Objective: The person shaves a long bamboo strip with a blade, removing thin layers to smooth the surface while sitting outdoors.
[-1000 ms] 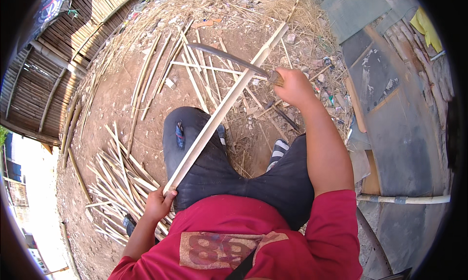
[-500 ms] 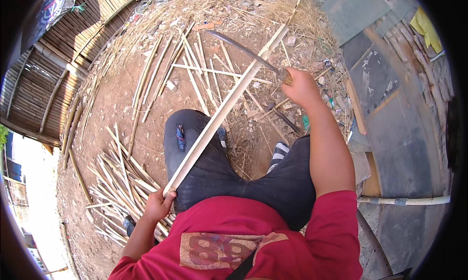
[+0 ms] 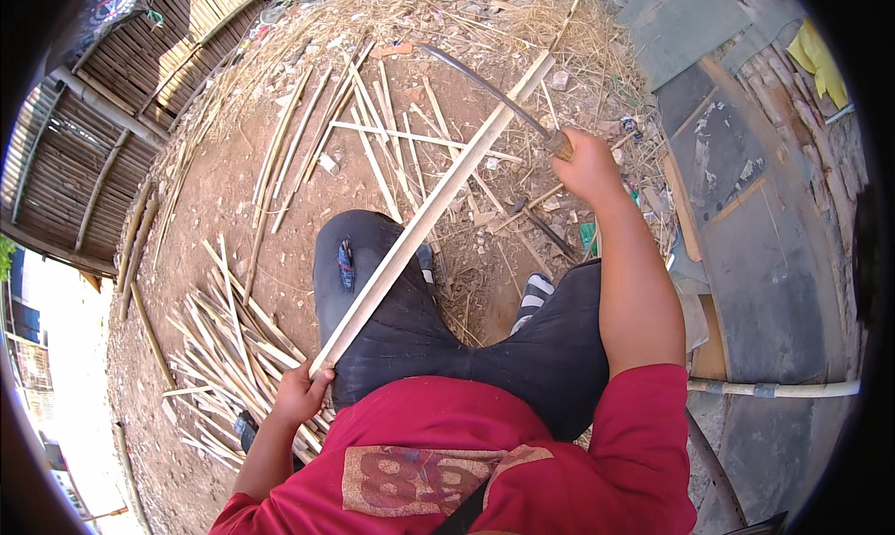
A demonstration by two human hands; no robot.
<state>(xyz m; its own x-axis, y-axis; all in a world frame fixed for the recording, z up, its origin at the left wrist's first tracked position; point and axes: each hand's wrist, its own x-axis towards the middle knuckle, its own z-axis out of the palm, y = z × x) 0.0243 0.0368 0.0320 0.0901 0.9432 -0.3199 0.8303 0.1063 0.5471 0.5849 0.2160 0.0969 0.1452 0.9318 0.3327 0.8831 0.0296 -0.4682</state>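
My left hand is closed on the near end of a long split bamboo piece, its pale hollow side facing up. The bamboo slants across my left thigh, away to the far right. In my right hand is the handle of a machete with a long, curved dark blade. The blade points to the far left and crosses the bamboo near its far end; whether it touches cannot be told.
A heap of split bamboo strips lies to my left. More loose strips are scattered on the dirt ahead. Dark flat panels line the right side, and a bamboo wall stands at the left. A dark bar lies near my feet.
My right hand and the machete have moved slightly to the right. The bamboo and my left hand stay almost in place.
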